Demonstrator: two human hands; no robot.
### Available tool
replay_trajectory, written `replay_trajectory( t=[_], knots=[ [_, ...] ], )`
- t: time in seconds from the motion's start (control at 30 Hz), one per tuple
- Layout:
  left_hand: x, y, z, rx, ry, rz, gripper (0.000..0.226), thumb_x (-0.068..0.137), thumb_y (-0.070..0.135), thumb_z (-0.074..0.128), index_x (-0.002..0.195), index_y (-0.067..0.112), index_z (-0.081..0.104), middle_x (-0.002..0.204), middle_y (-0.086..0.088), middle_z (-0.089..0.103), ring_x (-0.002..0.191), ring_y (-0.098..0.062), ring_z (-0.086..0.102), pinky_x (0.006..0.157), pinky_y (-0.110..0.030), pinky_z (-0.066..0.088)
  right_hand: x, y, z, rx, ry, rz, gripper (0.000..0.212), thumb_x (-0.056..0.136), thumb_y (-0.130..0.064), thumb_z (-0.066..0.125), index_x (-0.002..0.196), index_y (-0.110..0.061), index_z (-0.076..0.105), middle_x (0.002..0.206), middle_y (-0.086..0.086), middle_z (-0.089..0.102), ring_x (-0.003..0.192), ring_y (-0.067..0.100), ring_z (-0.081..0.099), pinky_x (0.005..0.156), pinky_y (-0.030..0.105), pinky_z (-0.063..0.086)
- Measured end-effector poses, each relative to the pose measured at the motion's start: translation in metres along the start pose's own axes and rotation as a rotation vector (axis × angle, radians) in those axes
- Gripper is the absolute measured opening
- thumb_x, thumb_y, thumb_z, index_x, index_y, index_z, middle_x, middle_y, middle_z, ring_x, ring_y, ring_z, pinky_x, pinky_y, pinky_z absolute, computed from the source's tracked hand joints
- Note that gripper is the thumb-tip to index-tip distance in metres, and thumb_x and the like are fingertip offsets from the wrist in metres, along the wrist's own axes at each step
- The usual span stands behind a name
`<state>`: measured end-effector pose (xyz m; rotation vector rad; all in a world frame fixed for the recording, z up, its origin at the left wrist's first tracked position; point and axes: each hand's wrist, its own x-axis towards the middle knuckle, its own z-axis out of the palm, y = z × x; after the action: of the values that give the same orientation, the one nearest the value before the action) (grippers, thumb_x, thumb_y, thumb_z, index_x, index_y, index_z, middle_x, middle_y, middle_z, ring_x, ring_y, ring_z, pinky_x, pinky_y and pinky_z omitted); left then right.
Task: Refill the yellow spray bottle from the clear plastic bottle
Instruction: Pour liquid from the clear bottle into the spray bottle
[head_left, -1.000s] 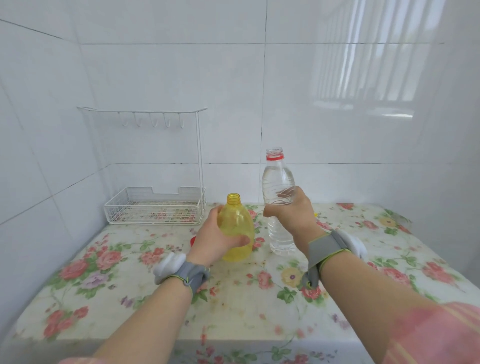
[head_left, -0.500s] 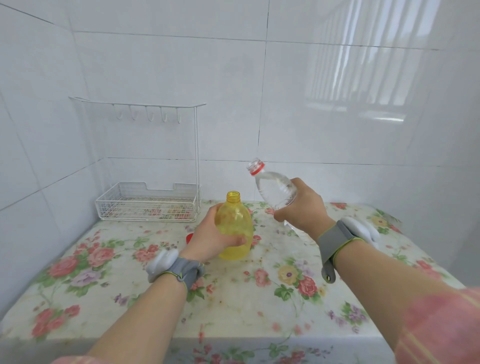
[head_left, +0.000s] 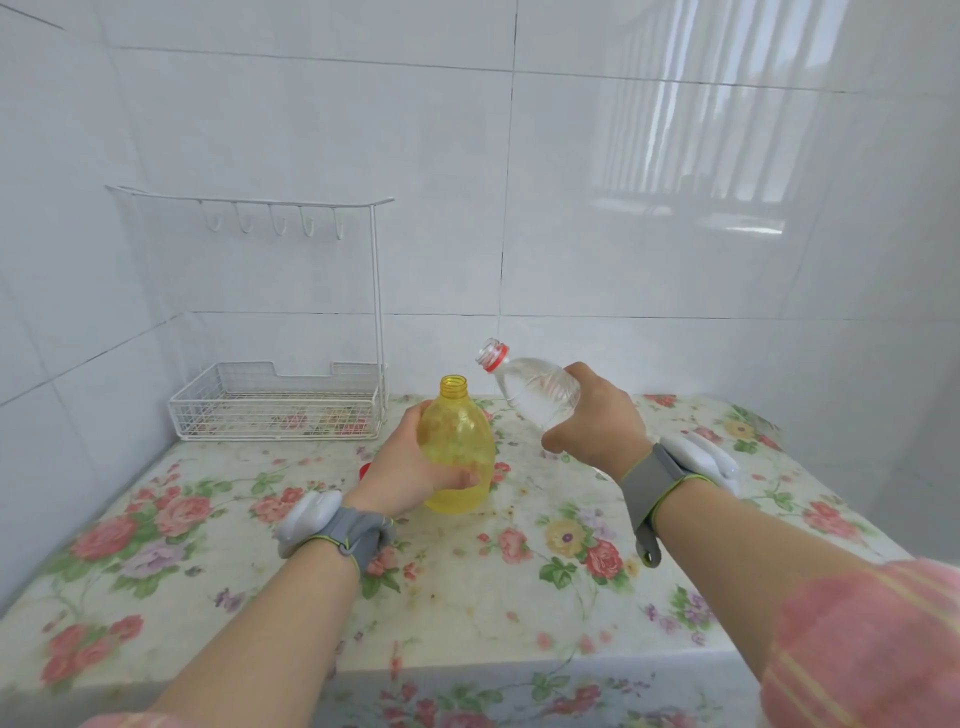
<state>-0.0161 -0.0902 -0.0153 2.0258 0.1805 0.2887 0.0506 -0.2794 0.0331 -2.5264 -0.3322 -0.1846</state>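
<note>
- Bottles first: the yellow bottle (head_left: 457, 447) stands upright on the table (head_left: 519, 597), spray head off, its open neck facing up to take the pour.
- Left hand (head_left: 402, 470) wraps the yellow bottle from its left side, fingers (head_left: 457, 477) curled round the lower front and pressed to the plastic. My reading: this grip is there to keep a light, nearly empty bottle from tipping or sliding when water hits it.
- Right hand (head_left: 597, 423) holds the clear bottle (head_left: 535, 389) round its lower body, fingers closed about it, thumb underneath.
- Clear bottle is off the table and tilted, uncapped mouth with its red ring pointing up and left, just above and right of the yellow neck but not over it. Held by the base, the wrist can swing the mouth down freely.
- Water sits low in the tilted body; none reaches the mouth and no stream shows, so I judge that pouring has not begun.
- Next, likely: bring the mouth over the narrow yellow neck and tip further. Both openings are small, so a spill onto the flowered cloth is the risk.
- Something small and red (head_left: 365, 470) peeks out behind the left hand on the table; perhaps a cap, too hidden to tell.
- Wire rack (head_left: 280, 405) stands in the back left corner, well apart from the work.
</note>
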Motion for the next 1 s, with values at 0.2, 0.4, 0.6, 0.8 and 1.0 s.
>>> replay_trajectory(
  t=[0.2,0.4,0.6,0.8,1.0],
  knots=[
    [-0.001,0.002,0.0,0.014,-0.009,-0.002,0.102,0.059,0.021,0.086,0.141,0.024,0.026,0.117,0.01,0.042,0.109,-0.009,0.039,0.089,-0.025,0.034,0.0,0.003,-0.001,-0.039,-0.009,-0.008,0.074,0.064,-0.012,0.072,0.131,-0.024,0.043,0.1,0.002,0.057,0.099,0.029,0.058,0.084,0.039,0.051],
    [0.0,0.0,-0.002,0.02,-0.014,-0.006,0.103,0.058,0.022,0.087,0.141,0.024,0.025,0.121,0.009,0.044,0.111,-0.009,0.039,0.09,-0.026,0.035,0.0,0.0,-0.001,-0.121,-0.016,-0.056,0.075,0.063,-0.015,0.072,0.132,-0.025,0.042,0.105,0.002,0.058,0.098,0.028,0.057,0.081,0.039,0.051],
    [0.001,-0.002,-0.002,0.028,-0.02,-0.008,0.105,0.057,0.022,0.087,0.142,0.024,0.025,0.118,0.01,0.043,0.11,-0.01,0.04,0.09,-0.026,0.035,0.003,-0.003,-0.003,-0.164,-0.015,-0.073,0.075,0.063,-0.016,0.071,0.131,-0.027,0.043,0.105,0.002,0.058,0.098,0.027,0.057,0.079,0.037,0.05],
    [0.002,-0.004,-0.002,0.032,-0.022,-0.015,0.107,0.056,0.025,0.087,0.142,0.025,0.024,0.123,0.008,0.045,0.113,-0.011,0.04,0.092,-0.027,0.036,0.004,-0.005,-0.007,-0.23,-0.024,-0.096,0.075,0.067,-0.017,0.07,0.134,-0.028,0.04,0.1,-0.001,0.051,0.103,0.027,0.055,0.085,0.036,0.045],
    [0.001,-0.003,-0.003,0.037,-0.027,-0.01,0.105,0.058,0.025,0.087,0.142,0.025,0.024,0.119,0.011,0.041,0.111,-0.009,0.038,0.089,-0.026,0.034,0.006,-0.007,-0.007,-0.244,-0.015,-0.104,0.075,0.067,-0.016,0.069,0.136,-0.028,0.04,0.1,-0.002,0.05,0.104,0.027,0.055,0.086,0.035,0.043]
  ],
)
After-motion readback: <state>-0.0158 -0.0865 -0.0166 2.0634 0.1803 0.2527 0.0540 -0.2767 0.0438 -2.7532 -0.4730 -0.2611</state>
